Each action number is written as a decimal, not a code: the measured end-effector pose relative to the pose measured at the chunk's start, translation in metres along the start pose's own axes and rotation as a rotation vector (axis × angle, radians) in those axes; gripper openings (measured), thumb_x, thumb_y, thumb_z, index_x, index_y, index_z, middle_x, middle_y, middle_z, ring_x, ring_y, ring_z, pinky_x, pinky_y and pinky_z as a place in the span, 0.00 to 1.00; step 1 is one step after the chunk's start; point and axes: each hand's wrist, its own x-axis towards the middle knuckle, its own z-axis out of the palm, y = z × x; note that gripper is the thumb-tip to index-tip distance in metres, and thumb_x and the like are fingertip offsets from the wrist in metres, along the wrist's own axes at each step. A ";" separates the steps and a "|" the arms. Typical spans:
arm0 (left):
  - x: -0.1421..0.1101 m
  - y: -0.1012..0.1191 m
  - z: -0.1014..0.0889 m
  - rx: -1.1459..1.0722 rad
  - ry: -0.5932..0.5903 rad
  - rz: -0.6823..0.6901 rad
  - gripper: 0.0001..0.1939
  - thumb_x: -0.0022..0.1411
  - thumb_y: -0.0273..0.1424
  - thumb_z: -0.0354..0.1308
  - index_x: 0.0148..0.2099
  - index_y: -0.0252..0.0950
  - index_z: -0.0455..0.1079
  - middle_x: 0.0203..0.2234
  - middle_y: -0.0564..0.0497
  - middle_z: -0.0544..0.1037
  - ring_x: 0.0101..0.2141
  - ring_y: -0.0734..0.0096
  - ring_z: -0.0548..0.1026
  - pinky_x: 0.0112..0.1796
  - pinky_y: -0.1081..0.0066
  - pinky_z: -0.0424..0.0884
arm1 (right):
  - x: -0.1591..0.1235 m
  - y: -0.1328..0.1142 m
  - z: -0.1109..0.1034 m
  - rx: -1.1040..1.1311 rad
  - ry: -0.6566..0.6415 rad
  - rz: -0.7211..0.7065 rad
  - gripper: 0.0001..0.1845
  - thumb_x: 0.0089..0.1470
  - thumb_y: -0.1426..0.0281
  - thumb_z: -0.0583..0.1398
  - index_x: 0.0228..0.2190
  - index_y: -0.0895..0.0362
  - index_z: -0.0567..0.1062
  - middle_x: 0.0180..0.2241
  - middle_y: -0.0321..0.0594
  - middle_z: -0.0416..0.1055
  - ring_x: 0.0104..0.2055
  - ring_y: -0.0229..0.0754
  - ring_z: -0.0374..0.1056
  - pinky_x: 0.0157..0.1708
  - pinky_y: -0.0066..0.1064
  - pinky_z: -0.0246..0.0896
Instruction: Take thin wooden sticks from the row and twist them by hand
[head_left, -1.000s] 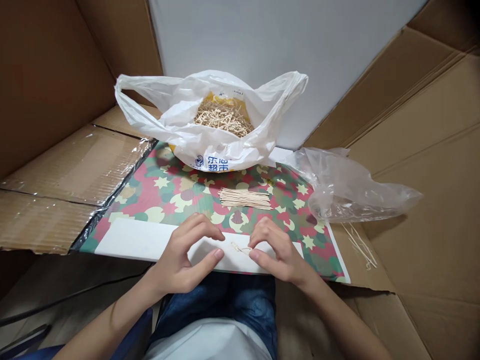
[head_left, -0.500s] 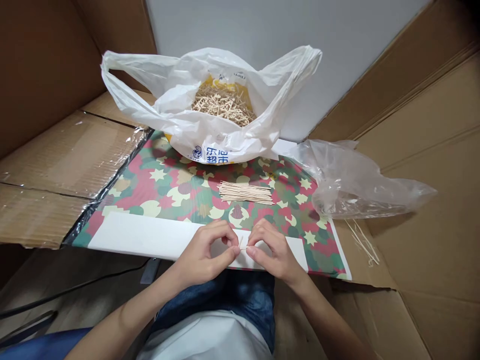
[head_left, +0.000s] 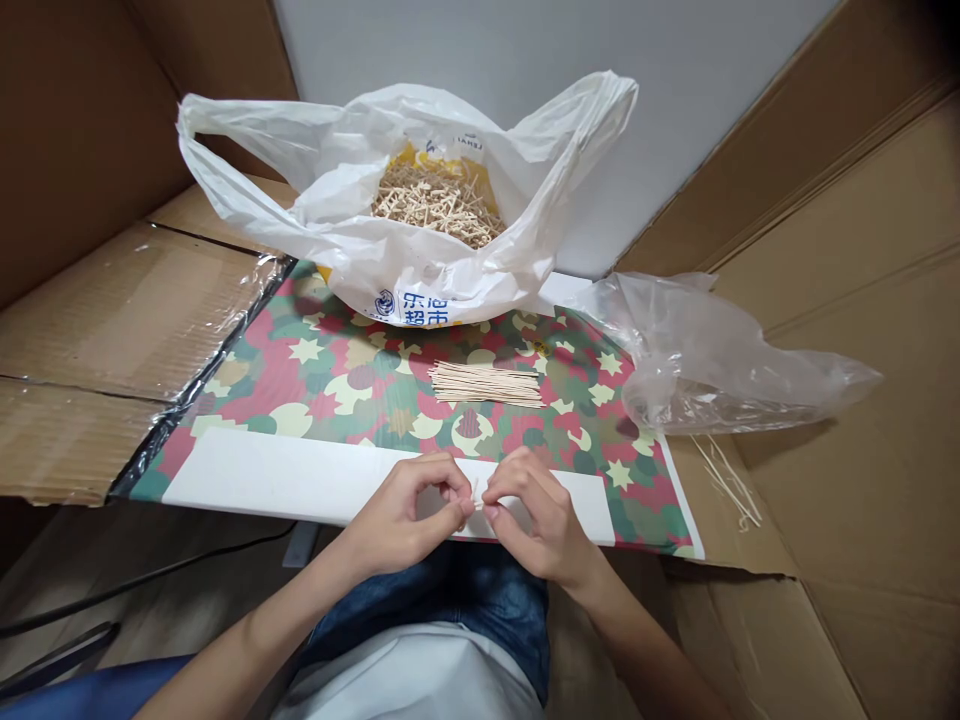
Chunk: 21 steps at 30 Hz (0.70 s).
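My left hand point(head_left: 409, 515) and my right hand point(head_left: 536, 520) meet fingertip to fingertip over the near edge of a camouflage-and-star patterned board point(head_left: 315, 375). Both hands pinch a small thin wooden stick piece point(head_left: 477, 495) between thumb and forefinger. A neat bundle of thin wooden sticks point(head_left: 487, 385) lies on the board just beyond my hands. Farther back stands a white plastic shopping bag point(head_left: 409, 225), open at the top and full of small wooden stick pieces point(head_left: 435, 205).
A crumpled clear plastic bag point(head_left: 720, 360) lies at the board's right edge, with a few loose sticks point(head_left: 727, 480) on the cardboard beside it. Cardboard sheets point(head_left: 112, 330) surround the board on both sides. A white wall stands behind. My jeans show below the board.
My hands have closed together: a second ago the fingers were apart over a small piece on the board, now both pinch it between them. The view has tilted slightly down.
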 end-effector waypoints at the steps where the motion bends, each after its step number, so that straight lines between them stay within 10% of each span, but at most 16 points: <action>1: 0.000 -0.001 0.000 0.001 -0.003 0.002 0.07 0.57 0.28 0.52 0.29 0.32 0.67 0.24 0.53 0.68 0.28 0.75 0.66 0.32 0.75 0.62 | -0.001 0.001 0.001 0.005 0.005 0.005 0.09 0.49 0.81 0.53 0.30 0.55 0.65 0.26 0.37 0.65 0.30 0.40 0.60 0.32 0.36 0.57; 21: -0.002 0.001 -0.001 -0.020 -0.016 -0.021 0.06 0.55 0.26 0.52 0.27 0.31 0.66 0.23 0.53 0.68 0.27 0.75 0.65 0.31 0.75 0.63 | -0.004 0.000 0.004 -0.097 0.003 -0.101 0.11 0.47 0.82 0.54 0.32 0.57 0.65 0.27 0.39 0.66 0.33 0.41 0.62 0.32 0.36 0.57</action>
